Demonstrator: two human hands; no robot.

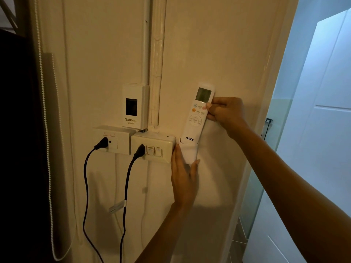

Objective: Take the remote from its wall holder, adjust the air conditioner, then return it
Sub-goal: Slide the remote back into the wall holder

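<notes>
Cream-painted wall [218, 44] with surface-mounted wiring fills most of the view, and a pale door [326, 130] sits off to the right. On the wall sit a National breaker box [135, 107], a socket [112, 139] with a black plug in it, and a switch plate [154, 148] with a second plug and two rockers.

Right beside that plate is the remote [197, 120], a white AUX one, standing nearly upright and leaning a bit, with its lower end down in the wall holder [189, 153]. The right hand [226, 112] pinches the remote's edge up near the buttons, thumb on the front. The left hand [183, 177] is flat and open-ish, cupped around the holder from below and bracing it, not really gripping anything as far as I can see.

Can't honestly tell if it's going in or coming out, and the screen is too dim to read.

Things that could go sideways, I reckon: that thumb is parked right by the buttons, so a squeeze could change a setting by accident. A crooked pull or push might jam the remote in the holder or tug the holder off the wall. And the left hand is touching the switch plate, so a slip could nudge a rocker or the plug.
</notes>
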